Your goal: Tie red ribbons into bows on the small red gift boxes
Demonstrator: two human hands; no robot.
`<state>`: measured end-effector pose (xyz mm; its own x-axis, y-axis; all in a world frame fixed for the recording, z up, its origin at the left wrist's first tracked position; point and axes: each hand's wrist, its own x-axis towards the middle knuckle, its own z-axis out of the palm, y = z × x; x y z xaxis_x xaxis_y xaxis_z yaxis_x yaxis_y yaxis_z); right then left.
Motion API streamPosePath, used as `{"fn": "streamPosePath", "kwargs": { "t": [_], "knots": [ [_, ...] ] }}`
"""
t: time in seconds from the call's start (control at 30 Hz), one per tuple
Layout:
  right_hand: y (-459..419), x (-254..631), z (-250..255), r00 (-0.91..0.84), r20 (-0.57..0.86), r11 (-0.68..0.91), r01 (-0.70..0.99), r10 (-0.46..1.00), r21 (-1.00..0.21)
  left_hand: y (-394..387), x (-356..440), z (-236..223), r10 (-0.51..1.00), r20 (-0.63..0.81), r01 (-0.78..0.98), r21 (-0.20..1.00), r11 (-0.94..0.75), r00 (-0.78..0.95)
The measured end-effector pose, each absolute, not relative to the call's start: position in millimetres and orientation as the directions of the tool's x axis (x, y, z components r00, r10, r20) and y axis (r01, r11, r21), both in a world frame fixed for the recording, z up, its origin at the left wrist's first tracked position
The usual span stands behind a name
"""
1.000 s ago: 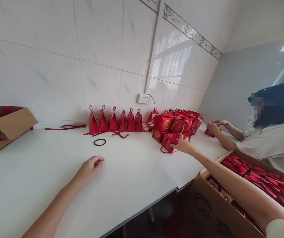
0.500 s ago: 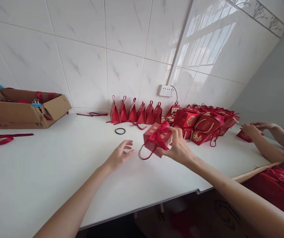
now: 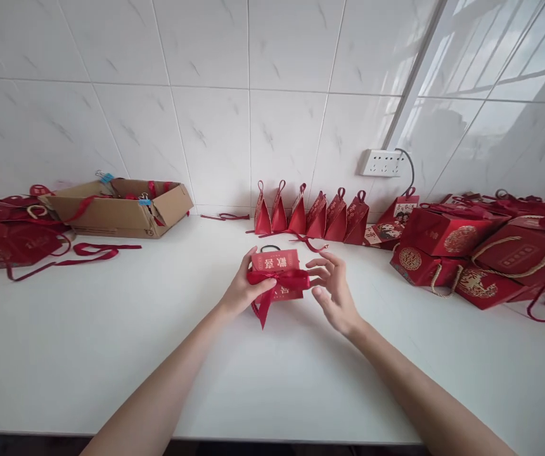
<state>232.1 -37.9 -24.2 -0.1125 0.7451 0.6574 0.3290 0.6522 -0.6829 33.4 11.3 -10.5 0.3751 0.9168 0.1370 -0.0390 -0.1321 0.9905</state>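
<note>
A small red gift box (image 3: 279,259) with pale printed characters and a red ribbon bow (image 3: 289,278) across it is over the table in front of me. My left hand (image 3: 244,286) grips its left side, the thumb pressed on the ribbon. My right hand (image 3: 333,294) is at the box's right side, fingers spread and curved near the end of the bow; whether a fingertip touches the ribbon I cannot tell. Behind the box a black ring (image 3: 269,247) is partly hidden.
Several red triangular boxes (image 3: 296,218) line the tiled wall. Red hexagonal boxes with rope handles (image 3: 453,237) are piled at right. An open cardboard box (image 3: 106,218), loose red ribbon (image 3: 96,252) and more red boxes (image 3: 16,244) are at left. A power strip (image 3: 383,163) hangs on the wall.
The gift box has moved from my right hand into my left and turned so its printed face shows. My right hand has let go. The view has swung left; the other person's hands are out of view.
</note>
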Motion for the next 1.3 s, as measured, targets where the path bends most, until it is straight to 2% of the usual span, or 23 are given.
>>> {"fn": "streamPosePath", "kwargs": {
  "t": [0.13,0.2,0.27,0.33,0.43,0.57,0.7,0.8,0.97,1.3],
  "knots": [
    [-43.2,242.6,-6.4,-0.178,0.607,0.615,0.437,0.774,-0.656,9.6,36.0,-11.3,0.881,0.109,-0.013,0.993,-0.117,0.461],
    [-43.6,241.5,0.0,-0.189,0.563,0.582,0.437,0.805,-0.685,9.7,35.5,-11.4,0.879,0.106,-0.001,0.993,-0.119,0.464],
    [-43.1,239.7,4.1,-0.15,0.454,0.477,0.343,0.878,-0.809,10.2,34.2,-10.4,0.872,0.114,0.009,0.991,-0.135,0.476],
    [-41.8,239.0,6.4,-0.11,0.309,0.323,0.154,0.945,-0.934,10.4,33.1,-8.5,0.851,0.124,0.009,0.989,-0.15,0.51],
    [-39.5,239.4,6.8,-0.031,0.183,0.18,-0.082,0.983,-0.98,9.4,33.0,-6.0,0.809,0.114,-0.005,0.991,-0.136,0.576],
    [-38.0,237.0,3.8,0.134,0.247,0.256,-0.054,0.96,-0.965,7.5,35.9,-8.2,0.826,0.136,0.055,0.979,-0.197,0.547],
    [-36.9,233.1,-0.1,0.141,0.265,0.283,-0.119,0.954,-0.952,8.5,41.0,-16.5,0.898,0.311,0.208,0.9,-0.384,0.311],
    [-33.8,233.3,-3.5,0.13,0.248,0.267,-0.161,0.96,-0.95,10.7,42.7,-20.3,0.923,0.341,0.204,0.905,-0.374,0.179],
    [-29.0,237.9,-6.1,0.171,0.177,0.214,-0.231,0.969,-0.949,12.8,39.8,-18.6,0.91,0.312,0.054,0.939,-0.339,0.273],
    [-31.7,238.2,1.0,0.201,0.154,0.192,-0.186,0.967,-0.964,7.9,43.6,-15.3,0.885,0.449,0.148,0.874,-0.464,0.123]
  ]
}}
